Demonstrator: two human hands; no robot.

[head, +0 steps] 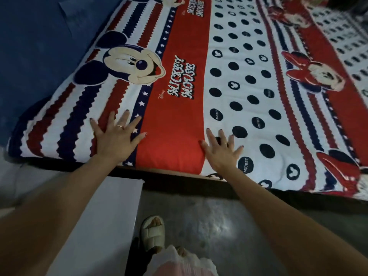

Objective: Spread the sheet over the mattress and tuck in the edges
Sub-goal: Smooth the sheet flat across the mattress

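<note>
While the sheet (179, 92), printed with cartoon mice, stripes and dots, lay spread flat over the mattress, both hands rested palm-down on it near the near edge, fingers straight and splayed, grasping nothing. The left hand (117, 136), wearing a ring, lay on the striped band beside the red panel, and the right hand (221, 150) lay just across that panel on the dotted white part. Below the bed's edge a foot in a pale sandal (152, 233) stood on the grey floor (219, 226) beside what seemed to be a white box (103, 226), though its form was unclear.
</note>
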